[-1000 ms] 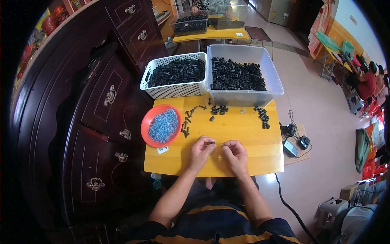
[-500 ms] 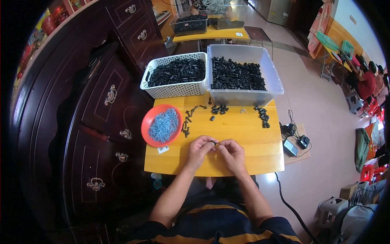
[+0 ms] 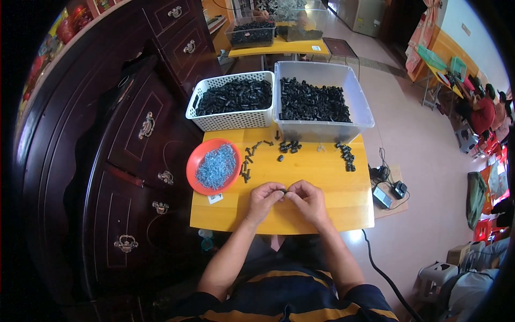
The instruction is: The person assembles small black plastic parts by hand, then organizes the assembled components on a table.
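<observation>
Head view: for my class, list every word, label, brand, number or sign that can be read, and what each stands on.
No text can be read.
White tag on the near yellow table, by the red bowl: dark marks, too small to read.
White label on the far yellow table: too small to read.

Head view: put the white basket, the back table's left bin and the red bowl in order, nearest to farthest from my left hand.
1. Red bowl, left of and beyond the left hand.
2. White basket, at the far left of the work table.
3. Left bin, on the back table.
</observation>
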Demonstrator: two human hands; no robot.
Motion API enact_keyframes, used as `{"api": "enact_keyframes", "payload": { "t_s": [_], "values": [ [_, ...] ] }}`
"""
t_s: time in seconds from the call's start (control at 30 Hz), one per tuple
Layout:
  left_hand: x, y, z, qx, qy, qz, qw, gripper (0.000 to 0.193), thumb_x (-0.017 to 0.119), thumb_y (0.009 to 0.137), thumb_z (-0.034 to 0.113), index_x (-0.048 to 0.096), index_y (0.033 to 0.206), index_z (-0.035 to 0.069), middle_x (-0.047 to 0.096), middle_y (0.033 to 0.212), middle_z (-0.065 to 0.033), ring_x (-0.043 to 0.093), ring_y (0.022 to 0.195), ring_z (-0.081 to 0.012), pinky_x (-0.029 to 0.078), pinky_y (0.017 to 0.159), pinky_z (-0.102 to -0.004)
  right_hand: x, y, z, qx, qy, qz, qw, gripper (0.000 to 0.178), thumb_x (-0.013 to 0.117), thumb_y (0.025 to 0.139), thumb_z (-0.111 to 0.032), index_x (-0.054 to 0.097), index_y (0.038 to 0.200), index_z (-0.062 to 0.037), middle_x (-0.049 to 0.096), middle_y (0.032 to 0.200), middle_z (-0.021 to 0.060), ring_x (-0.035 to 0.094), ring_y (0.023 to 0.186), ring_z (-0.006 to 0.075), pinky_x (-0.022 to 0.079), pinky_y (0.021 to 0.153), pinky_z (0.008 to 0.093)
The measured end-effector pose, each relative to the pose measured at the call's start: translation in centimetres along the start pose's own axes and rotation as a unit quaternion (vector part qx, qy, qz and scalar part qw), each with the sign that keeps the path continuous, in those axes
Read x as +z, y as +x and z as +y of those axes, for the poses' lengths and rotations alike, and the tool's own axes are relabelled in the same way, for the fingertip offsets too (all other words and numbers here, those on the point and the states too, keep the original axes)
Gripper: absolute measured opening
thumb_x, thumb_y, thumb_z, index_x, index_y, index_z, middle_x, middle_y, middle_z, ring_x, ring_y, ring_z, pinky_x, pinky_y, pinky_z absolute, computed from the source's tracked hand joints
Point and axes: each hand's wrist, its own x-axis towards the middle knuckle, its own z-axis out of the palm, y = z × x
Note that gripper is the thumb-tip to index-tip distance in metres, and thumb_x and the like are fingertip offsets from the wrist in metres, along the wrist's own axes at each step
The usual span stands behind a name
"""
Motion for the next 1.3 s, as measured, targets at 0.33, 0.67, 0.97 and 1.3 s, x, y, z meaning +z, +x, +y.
{"api": "enact_keyframes", "payload": {
  "t_s": [0.33, 0.67, 0.97, 1.3],
  "values": [
    [-0.3, 0.4, 0.7, -0.017, -0.128, -0.006, 0.992, 0.014, 0.060, 0.097, 0.003, 0.062, 0.111, 0.001, 0.069, 0.098, -0.0095, 0.066, 0.080, -0.0161, 0.055, 0.078, -0.0288, -1.8, 5.8, 2.0, -0.027, -0.044, -0.009, 0.999, 0.019, 0.077, 0.090, -0.019, 0.069, 0.099, -0.0039, 0.069, 0.079, 0.0046, 0.062, 0.064, 0.0106, 0.051, 0.062, 0.0295],
    [-0.5, 0.3, 1.4, -0.028, -0.167, 0.012, 0.985, 0.013, 0.060, 0.098, 0.003, 0.064, 0.110, 0.003, 0.070, 0.097, -0.0071, 0.065, 0.080, -0.0142, 0.055, 0.077, -0.0290, -2.2, 12.1, 4.7, -0.050, -0.432, 0.100, 0.895, 0.023, 0.071, 0.087, -0.020, 0.070, 0.109, -0.0144, 0.067, 0.102, 0.0108, 0.067, 0.096, 0.0345, 0.055, 0.081, 0.0453],
    [-0.4, 0.3, 1.3, -0.024, -0.177, 0.008, 0.984, 0.011, 0.060, 0.098, 0.004, 0.065, 0.108, 0.005, 0.069, 0.096, -0.0064, 0.065, 0.080, -0.0129, 0.055, 0.077, -0.0269, -1.8, 11.9, 5.1, -0.063, -0.456, 0.092, 0.883, 0.014, 0.070, 0.089, -0.022, 0.072, 0.096, -0.0105, 0.068, 0.098, 0.0122, 0.068, 0.090, 0.0356, 0.056, 0.078, 0.0474],
    [-0.9, 0.5, 0.9, -0.023, -0.179, 0.007, 0.983, 0.014, 0.059, 0.097, 0.007, 0.060, 0.111, 0.003, 0.068, 0.099, -0.0103, 0.066, 0.082, -0.0167, 0.056, 0.078, -0.0301, -1.1, 4.6, 3.7, 0.109, 0.103, 0.077, 0.986, 0.014, 0.064, 0.102, -0.019, 0.067, 0.100, -0.0054, 0.069, 0.082, 0.0023, 0.062, 0.071, 0.0115, 0.050, 0.065, 0.0253]
  ]
}}
